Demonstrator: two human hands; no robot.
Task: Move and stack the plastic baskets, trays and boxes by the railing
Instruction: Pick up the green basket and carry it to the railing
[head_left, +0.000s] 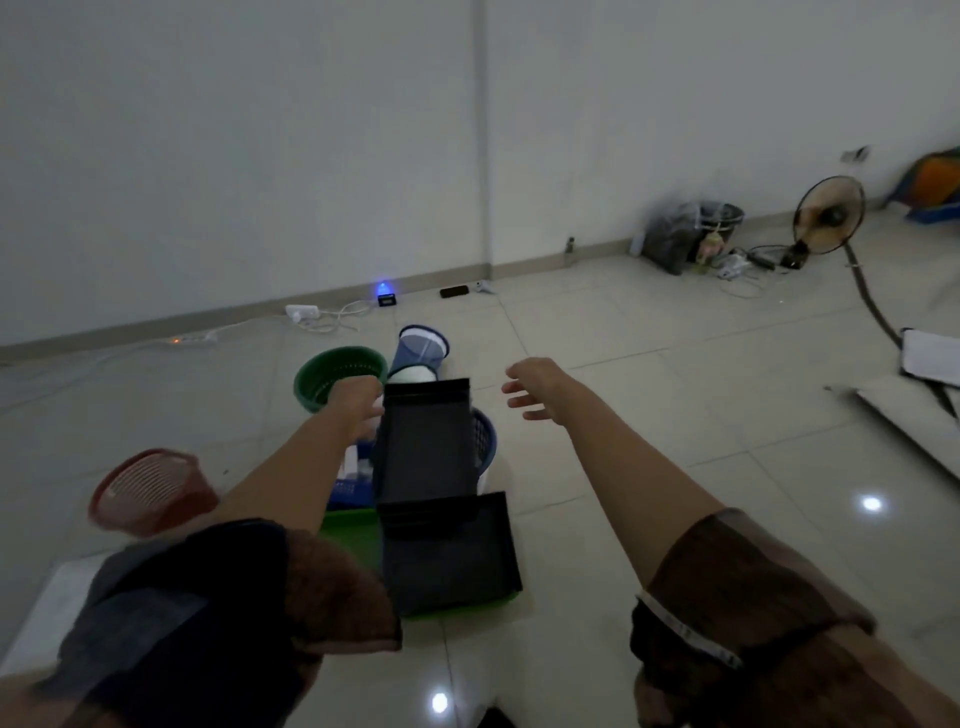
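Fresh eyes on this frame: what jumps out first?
Two bare arms reach forward over a cluster of plastic containers on the tiled floor. The left hand is at the rim of a green round basket, while the right hand hovers open and empty. Between them sit stacked black trays; a red basket lies off to the left, and a fan stands by the far wall.

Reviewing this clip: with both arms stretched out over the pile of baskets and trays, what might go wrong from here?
1. The upper black tray lies tilted across a blue basket and the lower black tray; a nudge may slide it off.
2. The left hand is at the tray's corner by the green basket and could knock it.
3. The right hand hangs open, steadying nothing.
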